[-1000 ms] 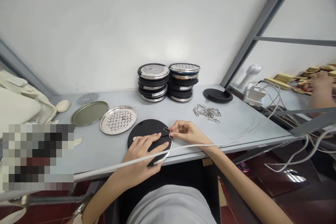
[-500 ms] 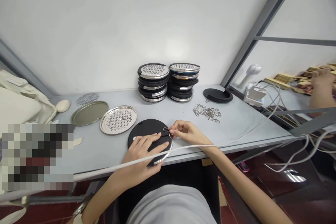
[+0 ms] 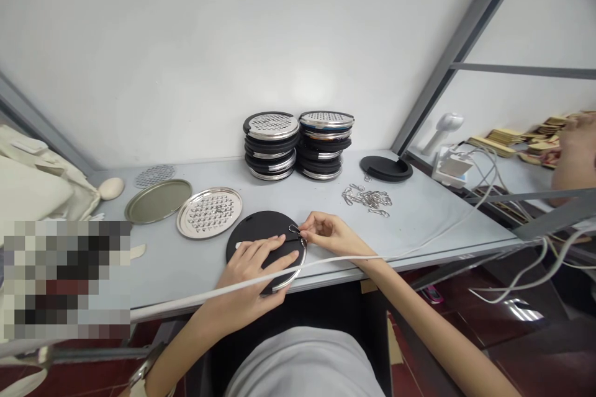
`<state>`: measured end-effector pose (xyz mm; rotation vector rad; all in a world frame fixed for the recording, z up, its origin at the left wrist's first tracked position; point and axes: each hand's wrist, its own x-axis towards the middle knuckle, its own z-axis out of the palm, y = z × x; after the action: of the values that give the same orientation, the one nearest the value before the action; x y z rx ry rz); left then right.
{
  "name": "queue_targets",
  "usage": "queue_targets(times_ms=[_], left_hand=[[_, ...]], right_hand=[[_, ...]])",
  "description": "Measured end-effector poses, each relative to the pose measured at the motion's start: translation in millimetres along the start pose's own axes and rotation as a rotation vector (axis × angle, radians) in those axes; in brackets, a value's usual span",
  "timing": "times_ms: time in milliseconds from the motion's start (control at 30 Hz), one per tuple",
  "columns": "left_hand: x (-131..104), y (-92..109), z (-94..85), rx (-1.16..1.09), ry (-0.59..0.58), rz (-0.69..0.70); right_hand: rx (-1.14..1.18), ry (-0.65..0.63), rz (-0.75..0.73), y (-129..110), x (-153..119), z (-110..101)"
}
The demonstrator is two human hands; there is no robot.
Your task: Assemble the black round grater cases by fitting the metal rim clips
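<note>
A round black disc-shaped holder (image 3: 261, 229) with a silvery metal rim lies near the table's front edge. Flat across its top rests my left hand (image 3: 254, 267), fingers spread, steadying contact with the surface. At the disc's right edge my right hand (image 3: 328, 232) pinches a small metal wire clip (image 3: 293, 229), whose loop sticks out past the fingertips; the exact joint with the disc is hidden by my fingers. More such wire clips (image 3: 372, 198) lie in a loose pile to the right. Left of the disc is a round metal grater plate (image 3: 209, 213).
Two stacks of black-rimmed graters (image 3: 272, 149) stand against the wall. An empty black holder (image 3: 386, 169) is behind the clips; an olive-coloured round plate (image 3: 158, 201) lies left. A white cable (image 3: 335, 260) crosses over my wrists. Another person's hand (image 3: 577, 149) is at the far right.
My hands, the disc and the pinched clip stay almost still. At the far right, the other person's hand has shifted slightly.
</note>
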<state>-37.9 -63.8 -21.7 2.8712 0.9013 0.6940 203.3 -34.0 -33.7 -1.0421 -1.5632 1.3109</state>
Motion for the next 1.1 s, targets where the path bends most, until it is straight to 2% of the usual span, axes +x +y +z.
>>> queue_targets(times_ms=[667,1100], left_hand=[[1,0,-0.8,-0.004,-0.009,-0.002],[-1,-2,1.4,0.005,-0.011,-0.011]], right_hand=[[-0.014,-0.038,-0.023,1,-2,-1],[-0.003,-0.069,0.019,-6,-3,-4]])
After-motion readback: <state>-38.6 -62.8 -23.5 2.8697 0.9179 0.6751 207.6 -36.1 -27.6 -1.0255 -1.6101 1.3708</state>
